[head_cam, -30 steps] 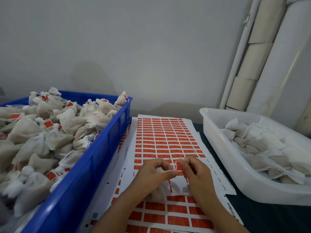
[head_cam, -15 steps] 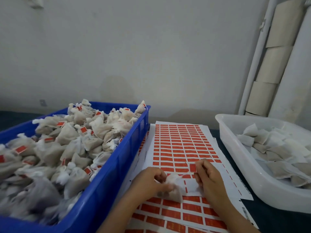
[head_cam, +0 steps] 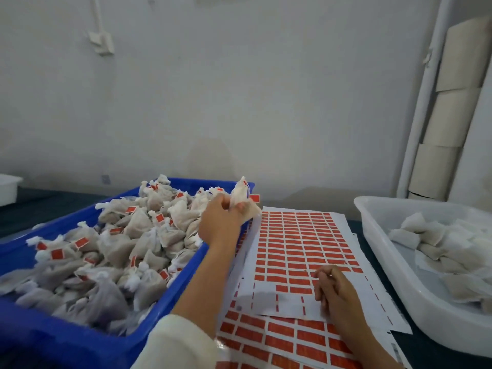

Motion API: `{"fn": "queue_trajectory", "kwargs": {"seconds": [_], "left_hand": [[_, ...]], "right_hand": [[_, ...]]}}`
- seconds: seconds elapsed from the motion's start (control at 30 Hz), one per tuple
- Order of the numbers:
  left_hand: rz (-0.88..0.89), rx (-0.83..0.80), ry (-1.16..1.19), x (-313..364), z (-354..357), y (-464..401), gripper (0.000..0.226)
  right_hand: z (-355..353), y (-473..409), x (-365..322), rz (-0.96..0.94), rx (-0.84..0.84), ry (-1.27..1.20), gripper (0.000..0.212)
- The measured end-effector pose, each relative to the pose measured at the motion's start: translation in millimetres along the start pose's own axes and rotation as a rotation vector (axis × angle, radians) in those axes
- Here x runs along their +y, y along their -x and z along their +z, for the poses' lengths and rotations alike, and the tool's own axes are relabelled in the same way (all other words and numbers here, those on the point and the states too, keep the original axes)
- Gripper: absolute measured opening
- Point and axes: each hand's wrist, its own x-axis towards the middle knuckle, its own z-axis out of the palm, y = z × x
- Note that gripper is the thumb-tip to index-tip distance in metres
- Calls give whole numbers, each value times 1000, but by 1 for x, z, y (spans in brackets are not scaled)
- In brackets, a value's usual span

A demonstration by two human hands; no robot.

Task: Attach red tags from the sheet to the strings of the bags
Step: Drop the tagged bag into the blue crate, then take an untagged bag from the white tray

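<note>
My left hand grips a white mesh bag above the far right corner of the blue bin; a red tag hangs from the bag's string. The bin is heaped with tagged bags. My right hand rests on the sheet of red tags, fingers loosely curled, at the edge where tags have been peeled off. I cannot tell whether it pinches a tag.
A white tub at the right holds untagged bags. More tag sheets lie under the top one. Cardboard rolls lean on the wall at the right. A small white tub sits far left.
My left hand has lifted the tagged bag off the sheet and carried it left and away, over the blue bin. My right hand stays on the sheet. The camera has tilted up.
</note>
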Motion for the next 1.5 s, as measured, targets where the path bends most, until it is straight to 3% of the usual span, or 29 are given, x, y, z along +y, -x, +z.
{"fn": "queue_trajectory", "kwargs": {"seconds": [0.23,0.37,0.43,0.57,0.63,0.73,0.8,0.9,1.0,1.13,1.23,1.5], "left_hand": [[-305,18,-132,-40,-40,-49,19],[-440,-141,-355,-51,-42,-49,55],[-463,-125,-309,-51,-41,-48,53],[-436,-159,-390,-48,-40,-47,47],[-414,-84,-365,-42,-39,-47,52],[-206,170,-455,-22,-36,-46,50],[3,224,-409,-2,-32,-42,36],[268,138,-254,26,-15,-20,19],[363,-59,-146,35,14,12,9],[278,-327,-28,2,55,50,8],[166,-358,-58,-29,84,76,11],[147,-551,-142,-37,123,84,8]], "right_hand": [[-1,1,-2,-2,-37,9,20],[-1,2,-2,-12,-48,19,22],[-1,2,-2,-11,-46,20,22],[0,1,-1,-9,-58,40,24],[0,1,-1,-7,-66,46,23],[0,1,-2,-5,-64,40,22],[0,1,-2,-2,-58,40,23],[0,0,-3,-1,-28,37,23],[-1,-1,-4,14,0,13,24],[-3,-1,-7,27,17,-37,24],[-4,-1,-7,42,32,-65,23],[-8,-13,-4,112,77,-7,17]]}}
